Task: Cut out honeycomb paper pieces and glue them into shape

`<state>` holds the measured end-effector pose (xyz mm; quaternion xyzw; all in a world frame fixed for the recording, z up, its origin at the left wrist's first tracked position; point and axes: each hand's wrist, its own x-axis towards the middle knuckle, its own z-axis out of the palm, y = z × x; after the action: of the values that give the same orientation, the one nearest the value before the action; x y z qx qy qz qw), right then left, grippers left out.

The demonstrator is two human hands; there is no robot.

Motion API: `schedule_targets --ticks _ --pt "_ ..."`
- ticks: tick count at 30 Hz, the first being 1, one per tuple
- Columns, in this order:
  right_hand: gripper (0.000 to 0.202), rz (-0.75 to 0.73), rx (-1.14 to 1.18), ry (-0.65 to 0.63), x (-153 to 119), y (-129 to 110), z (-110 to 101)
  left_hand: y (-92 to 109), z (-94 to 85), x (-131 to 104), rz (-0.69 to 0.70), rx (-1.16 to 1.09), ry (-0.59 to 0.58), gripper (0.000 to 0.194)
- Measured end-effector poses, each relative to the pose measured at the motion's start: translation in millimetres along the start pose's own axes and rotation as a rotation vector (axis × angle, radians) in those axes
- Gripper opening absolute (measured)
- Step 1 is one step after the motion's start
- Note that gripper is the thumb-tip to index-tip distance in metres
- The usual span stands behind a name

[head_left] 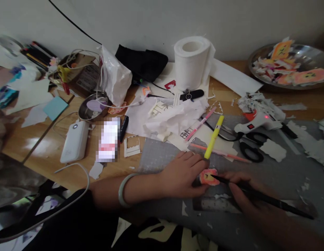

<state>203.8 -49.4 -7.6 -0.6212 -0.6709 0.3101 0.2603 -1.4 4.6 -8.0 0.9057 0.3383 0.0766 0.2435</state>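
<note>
My left hand (pixel 184 172) lies flat on the grey cutting mat (pixel 282 170) and pins a small pink and orange paper cutout (pixel 208 176) under its fingertips. A yellow highlighter (pixel 213 137) sticks up between its fingers. My right hand (pixel 247 195) grips a thin black pen (pixel 264 198), and the pen's tip touches the cutout. A pale green bangle (pixel 124 190) circles my left wrist.
Black scissors (pixel 249 146), a white glue gun (pixel 256 122), pink pens (pixel 200 129) and paper scraps lie beyond my hands. A toilet roll (pixel 191 61), metal bowl of cutouts (pixel 290 66), white power bank (pixel 74 141) and small steel bowl (pixel 92 106) stand farther back.
</note>
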Motion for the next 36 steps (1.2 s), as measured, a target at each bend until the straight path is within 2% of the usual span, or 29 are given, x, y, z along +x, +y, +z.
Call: schedule_targets --ticks 6,12,25,31,36 --pt "0.013 0.036 0.068 0.000 1 -5 -1 0 -0.9 0 -0.014 0.007 -0.026 0.035" --pt "0.013 -0.024 0.083 -0.023 2 4 1 1 -1.2 1 -0.027 0.005 -0.060 0.032" --pt "0.005 -0.130 0.133 -0.070 3 7 2 0 0.6 1 -0.025 -0.003 -0.048 0.032" --pt "0.001 -0.130 0.159 -0.074 0 14 5 1 -0.5 1 -0.025 -0.008 -0.065 0.031" --pt "0.004 -0.058 0.207 -0.026 -1 8 3 1 -1.1 1 -0.020 -0.004 -0.056 0.031"
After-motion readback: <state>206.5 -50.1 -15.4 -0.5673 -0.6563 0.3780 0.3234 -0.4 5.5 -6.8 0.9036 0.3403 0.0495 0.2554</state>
